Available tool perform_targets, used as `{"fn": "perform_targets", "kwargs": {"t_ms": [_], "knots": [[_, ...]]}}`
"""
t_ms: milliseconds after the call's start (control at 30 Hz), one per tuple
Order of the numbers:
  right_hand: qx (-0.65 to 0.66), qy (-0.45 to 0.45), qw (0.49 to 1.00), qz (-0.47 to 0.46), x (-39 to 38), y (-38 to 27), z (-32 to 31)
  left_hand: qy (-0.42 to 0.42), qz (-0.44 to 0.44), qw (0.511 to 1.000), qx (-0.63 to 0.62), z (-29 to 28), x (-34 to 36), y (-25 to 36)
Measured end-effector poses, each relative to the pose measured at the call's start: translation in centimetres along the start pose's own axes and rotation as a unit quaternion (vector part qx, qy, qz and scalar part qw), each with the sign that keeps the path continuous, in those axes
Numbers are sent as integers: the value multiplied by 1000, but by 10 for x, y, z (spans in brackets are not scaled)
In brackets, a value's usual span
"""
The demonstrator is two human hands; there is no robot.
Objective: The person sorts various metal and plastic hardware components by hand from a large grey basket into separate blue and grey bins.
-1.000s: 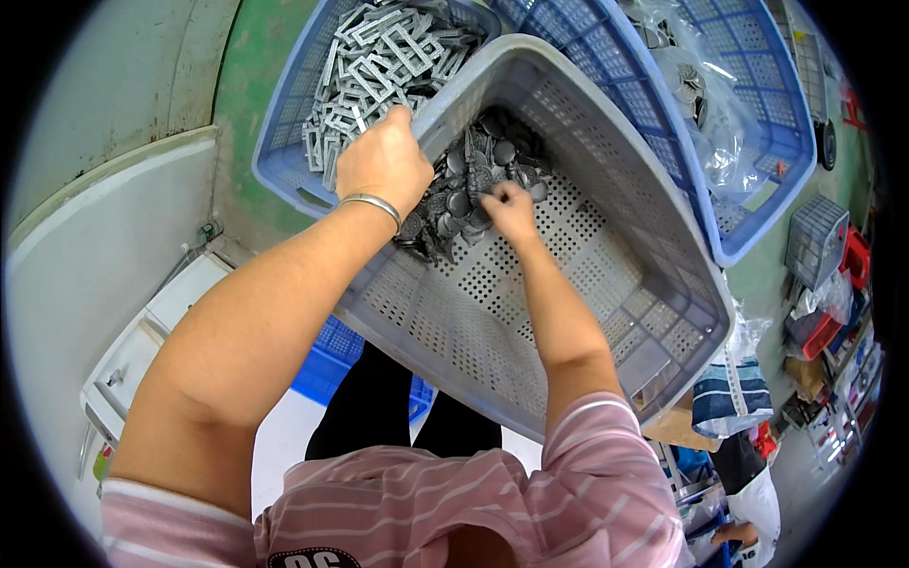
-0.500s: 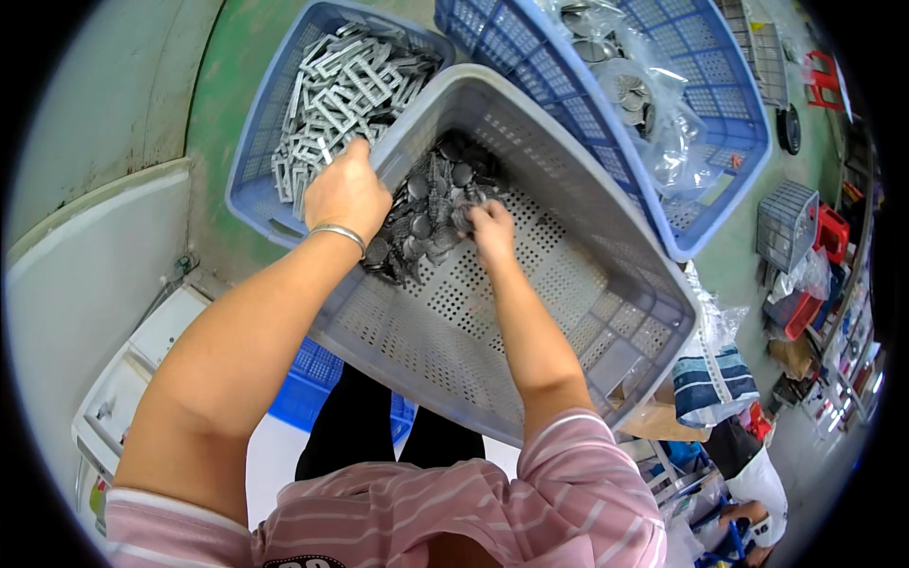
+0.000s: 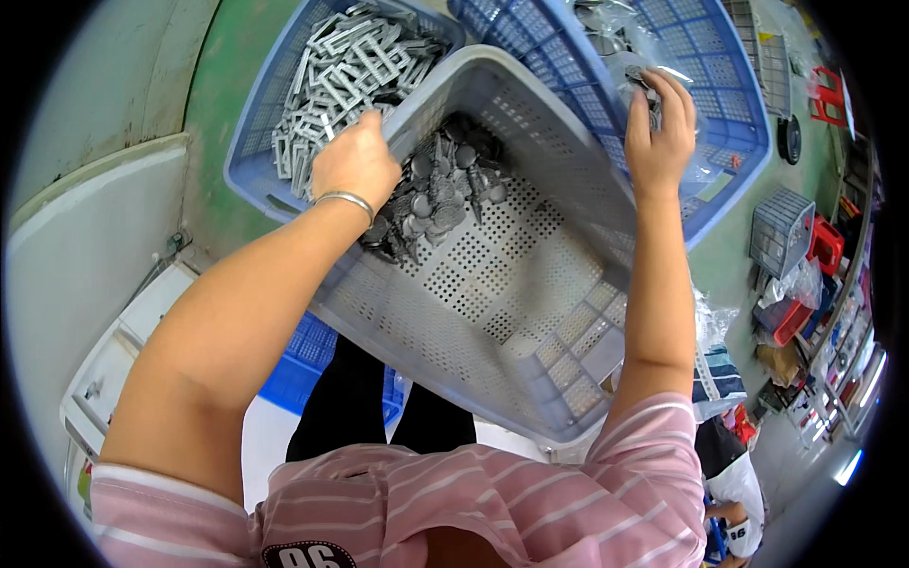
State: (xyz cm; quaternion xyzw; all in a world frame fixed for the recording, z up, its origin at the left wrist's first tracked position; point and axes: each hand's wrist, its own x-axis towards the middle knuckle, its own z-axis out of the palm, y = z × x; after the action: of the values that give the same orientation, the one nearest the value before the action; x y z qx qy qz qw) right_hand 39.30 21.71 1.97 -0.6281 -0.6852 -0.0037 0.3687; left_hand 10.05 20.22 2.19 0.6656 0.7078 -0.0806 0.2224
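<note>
A grey plastic basket [image 3: 445, 341] with perforated walls and floor tilts in front of me. A heap of dark grey round metal-looking pieces [image 3: 445, 194] lies at its far left end. My left hand [image 3: 358, 166] is closed over the basket's left rim, its fingertips hidden from view. Over the blue basket [image 3: 734, 189] at the far right, my right hand [image 3: 663, 133] has its thumb and fingers apart. Just beyond its fingertips is a dark round piece [image 3: 635, 76], beside clear plastic bags [image 3: 682, 80] that hold more round pieces.
Another blue basket [image 3: 248, 156] at the far left holds many silvery rectangular frames [image 3: 350, 71]. A bright blue crate [image 3: 308, 364] sits below, near my legs. To the right are a grey wire-like crate [image 3: 784, 232], red stools [image 3: 828, 95] and a person [image 3: 734, 516] at the lower right.
My right hand has left the heap in the grey basket and moved right and away, over the far right blue basket. My left hand stays on the rim; the grey basket has shifted slightly.
</note>
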Motion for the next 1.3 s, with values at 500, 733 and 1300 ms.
{"fn": "perform_targets", "kwargs": {"t_ms": [500,733,1300], "knots": [[3,-219,876,430,-218,-69,144,-25,-17,999,13,-8,-1,0],[177,-378,728,544,-254,-29,147,-23,0,1000,2,-3,1,3],[250,-409,844,241,-186,-56,132,-19,-2,1000,-5,-3,-1,-1]]}}
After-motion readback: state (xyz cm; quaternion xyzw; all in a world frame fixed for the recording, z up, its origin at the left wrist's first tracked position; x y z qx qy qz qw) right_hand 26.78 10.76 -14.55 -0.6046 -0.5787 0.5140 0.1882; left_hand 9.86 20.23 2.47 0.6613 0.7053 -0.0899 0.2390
